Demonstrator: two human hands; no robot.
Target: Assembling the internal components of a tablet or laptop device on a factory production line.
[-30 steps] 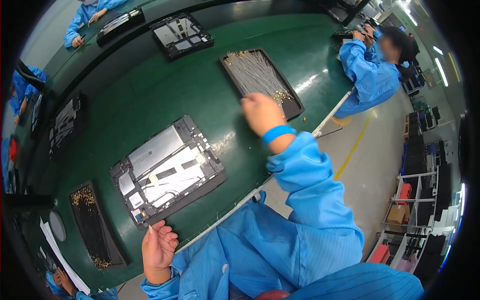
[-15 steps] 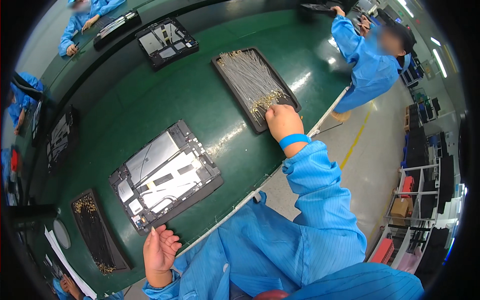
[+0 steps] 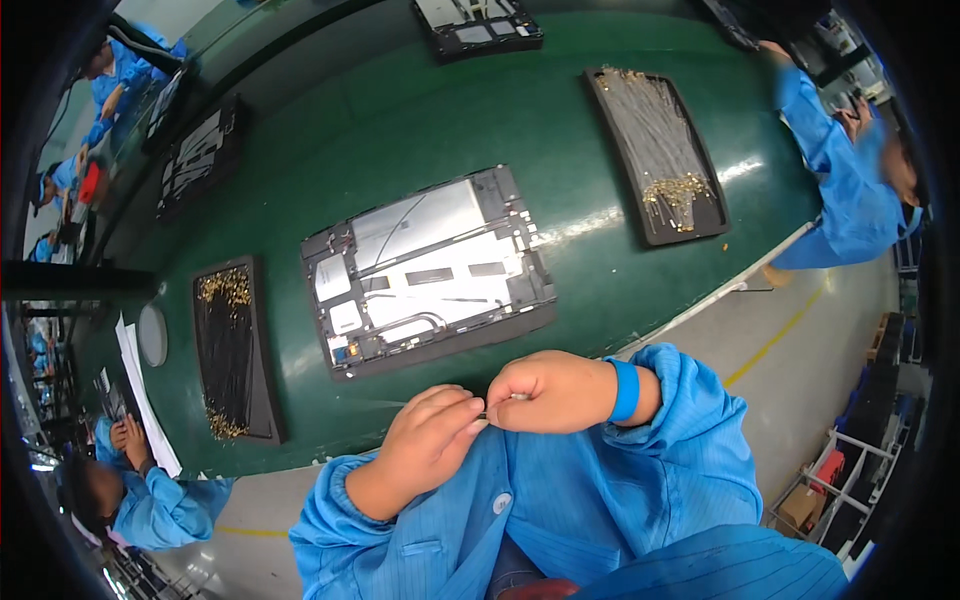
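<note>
Your left hand and right hand pinch 1 thin wire near the bench edge; a loosened grip could drop it.

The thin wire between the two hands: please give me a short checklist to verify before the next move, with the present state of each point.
1. Thin wire pinched by both hands: ok.
2. Left hand and right hand meet at the belt edge: ok.
3. Open device lies flat, in front of hands: ok.
4. Wire's connector end undamaged: cannot tell.
5. Right tray holds wires: ok.
</note>
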